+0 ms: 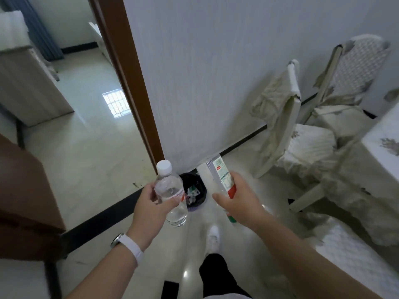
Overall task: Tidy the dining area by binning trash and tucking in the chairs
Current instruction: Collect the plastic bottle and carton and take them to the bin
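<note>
My left hand grips a clear plastic bottle with a white cap, held tilted above the floor. In my right hand is a white carton with a green and red label, its top pointing away from me. Between and just beyond both hands a small bin with a black liner stands on the floor at the foot of the wall, some wrappers inside. Two chairs with cream covers, the nearer chair and the farther chair, stand pulled out from the table on the right.
A table with a white patterned cloth fills the right edge. A brown door frame opens to another room on the left. Dark wooden furniture stands at my left. My white shoe is on the glossy tiled floor.
</note>
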### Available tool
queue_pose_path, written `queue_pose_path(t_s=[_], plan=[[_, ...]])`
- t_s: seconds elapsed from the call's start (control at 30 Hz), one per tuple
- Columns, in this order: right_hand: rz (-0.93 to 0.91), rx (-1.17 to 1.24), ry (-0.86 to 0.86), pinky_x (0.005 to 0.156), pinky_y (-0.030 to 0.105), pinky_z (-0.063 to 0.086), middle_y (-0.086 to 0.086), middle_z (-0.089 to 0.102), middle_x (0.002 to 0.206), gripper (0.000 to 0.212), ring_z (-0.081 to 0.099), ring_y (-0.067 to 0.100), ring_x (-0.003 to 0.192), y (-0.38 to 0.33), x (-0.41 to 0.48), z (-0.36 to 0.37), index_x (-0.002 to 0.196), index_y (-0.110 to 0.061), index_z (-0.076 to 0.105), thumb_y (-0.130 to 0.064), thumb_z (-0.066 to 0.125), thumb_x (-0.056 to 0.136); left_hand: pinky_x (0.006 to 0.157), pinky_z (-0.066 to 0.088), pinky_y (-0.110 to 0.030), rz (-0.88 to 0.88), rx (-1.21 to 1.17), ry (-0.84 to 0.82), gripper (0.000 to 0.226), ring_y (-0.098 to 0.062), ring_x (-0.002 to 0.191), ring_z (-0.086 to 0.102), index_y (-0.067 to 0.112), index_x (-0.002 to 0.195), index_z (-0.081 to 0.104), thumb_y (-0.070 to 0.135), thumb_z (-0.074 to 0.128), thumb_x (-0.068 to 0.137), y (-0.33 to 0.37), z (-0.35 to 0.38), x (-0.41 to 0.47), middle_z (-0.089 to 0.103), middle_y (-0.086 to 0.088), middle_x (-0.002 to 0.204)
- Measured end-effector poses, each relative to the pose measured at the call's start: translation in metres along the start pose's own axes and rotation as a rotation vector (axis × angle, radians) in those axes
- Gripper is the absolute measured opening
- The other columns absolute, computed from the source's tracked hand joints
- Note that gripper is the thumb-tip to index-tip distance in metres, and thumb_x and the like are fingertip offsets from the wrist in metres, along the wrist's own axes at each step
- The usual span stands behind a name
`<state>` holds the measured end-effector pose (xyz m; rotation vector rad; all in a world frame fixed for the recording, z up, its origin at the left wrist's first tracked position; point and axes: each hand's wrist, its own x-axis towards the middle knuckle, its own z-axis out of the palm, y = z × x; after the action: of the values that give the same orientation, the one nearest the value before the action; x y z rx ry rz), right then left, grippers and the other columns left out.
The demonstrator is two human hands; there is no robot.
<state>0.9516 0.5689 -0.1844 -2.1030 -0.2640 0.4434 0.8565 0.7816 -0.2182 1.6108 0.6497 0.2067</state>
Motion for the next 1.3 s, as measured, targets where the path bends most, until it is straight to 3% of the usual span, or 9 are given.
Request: queue_pose_path(t_s=[0.23, 0.4, 0.5, 0.67, 0.8, 0.93, 1.0, 1.13, 1.3], plan=[[0.028, 0.024, -0.095, 0.061, 0.013, 0.040, -0.015, 0.057, 0.103, 0.051, 0.058, 0.006, 0.090, 0.021, 0.153, -0.002, 0.121, -0.036, 0.043, -0.038, 0.073, 0.080, 0.079, 0.049, -0.023, -0.061, 0.088, 0.027, 0.052, 0.000, 0.095, 0.065, 0.039, 0.107, 0.057, 0.011, 0.085, 0.073, 0.017, 0.039, 0.123, 0.069, 0.018, 0.104], [0.039, 0.037, -0.179, 0.066, 0.015, 0.043, -0.010, 0.054, 0.120, 0.065, 0.058, 0.012, 0.103, 0.031, 0.260, -0.001, 0.135, -0.029, 0.039, -0.042, 0.072, 0.080, 0.066, 0.044, -0.004, -0.047, 0.198, 0.014, 0.052, 0.019, 0.083, 0.059, 0.032, 0.111, 0.052, 0.009, 0.082, 0.076, 0.031, 0.070, 0.216, 0.063, 0.020, 0.105], [0.082, 0.067, -0.215, 0.060, 0.011, 0.043, -0.015, 0.056, 0.109, 0.054, 0.060, 0.003, 0.088, 0.038, 0.294, 0.006, 0.124, -0.034, 0.041, -0.040, 0.072, 0.080, 0.065, 0.046, -0.005, -0.072, 0.233, -0.014, 0.051, 0.017, 0.086, 0.059, 0.027, 0.116, 0.052, 0.011, 0.081, 0.078, 0.026, 0.077, 0.256, 0.063, 0.018, 0.108], [0.163, 0.066, -0.229, 0.062, 0.010, 0.041, -0.020, 0.056, 0.100, 0.047, 0.058, -0.001, 0.087, 0.065, 0.338, 0.029, 0.114, -0.041, 0.040, -0.036, 0.073, 0.080, 0.078, 0.050, -0.021, -0.143, 0.266, -0.044, 0.050, 0.003, 0.096, 0.063, 0.029, 0.117, 0.054, 0.016, 0.082, 0.078, -0.005, 0.082, 0.322, 0.065, 0.014, 0.111], [0.253, 0.042, -0.210, 0.059, 0.009, 0.040, -0.021, 0.057, 0.097, 0.047, 0.055, -0.010, 0.082, 0.104, 0.373, 0.062, 0.111, -0.040, 0.038, -0.037, 0.073, 0.079, 0.081, 0.051, -0.025, -0.202, 0.284, -0.062, 0.047, 0.000, 0.094, 0.063, 0.036, 0.105, 0.054, 0.014, 0.083, 0.076, -0.064, 0.087, 0.366, 0.065, 0.012, 0.107], [0.336, 0.041, -0.159, 0.061, 0.006, 0.042, -0.024, 0.057, 0.095, 0.048, 0.056, -0.014, 0.082, 0.163, 0.410, 0.111, 0.112, -0.039, 0.041, -0.036, 0.074, 0.077, 0.087, 0.053, -0.034, -0.287, 0.332, -0.123, 0.059, -0.011, 0.102, 0.063, 0.034, 0.114, 0.054, 0.032, 0.086, 0.064, -0.148, 0.097, 0.417, 0.064, 0.009, 0.112], [0.361, 0.058, -0.137, 0.067, 0.012, 0.044, -0.021, 0.058, 0.100, 0.049, 0.057, -0.009, 0.086, 0.198, 0.429, 0.139, 0.114, -0.038, 0.043, -0.037, 0.074, 0.077, 0.085, 0.052, -0.031, -0.316, 0.348, -0.162, 0.064, -0.008, 0.103, 0.061, 0.031, 0.119, 0.051, 0.030, 0.088, 0.067, -0.194, 0.107, 0.442, 0.062, 0.012, 0.113], [0.409, 0.067, -0.131, 0.065, 0.007, 0.043, -0.021, 0.058, 0.101, 0.048, 0.056, -0.011, 0.087, 0.274, 0.447, 0.201, 0.111, -0.039, 0.041, -0.034, 0.075, 0.077, 0.087, 0.050, -0.026, -0.363, 0.340, -0.216, 0.069, 0.001, 0.106, 0.058, 0.029, 0.130, 0.048, 0.024, 0.086, 0.072, -0.291, 0.123, 0.466, 0.059, 0.017, 0.118], [0.444, 0.048, -0.101, 0.063, 0.006, 0.042, -0.025, 0.053, 0.098, 0.051, 0.053, -0.014, 0.089, 0.358, 0.471, 0.272, 0.109, -0.043, 0.038, -0.039, 0.076, 0.075, 0.081, 0.048, -0.020, -0.373, 0.397, -0.245, 0.060, 0.006, 0.099, 0.055, 0.036, 0.120, 0.046, 0.033, 0.084, 0.074, -0.392, 0.145, 0.489, 0.056, 0.025, 0.109]])
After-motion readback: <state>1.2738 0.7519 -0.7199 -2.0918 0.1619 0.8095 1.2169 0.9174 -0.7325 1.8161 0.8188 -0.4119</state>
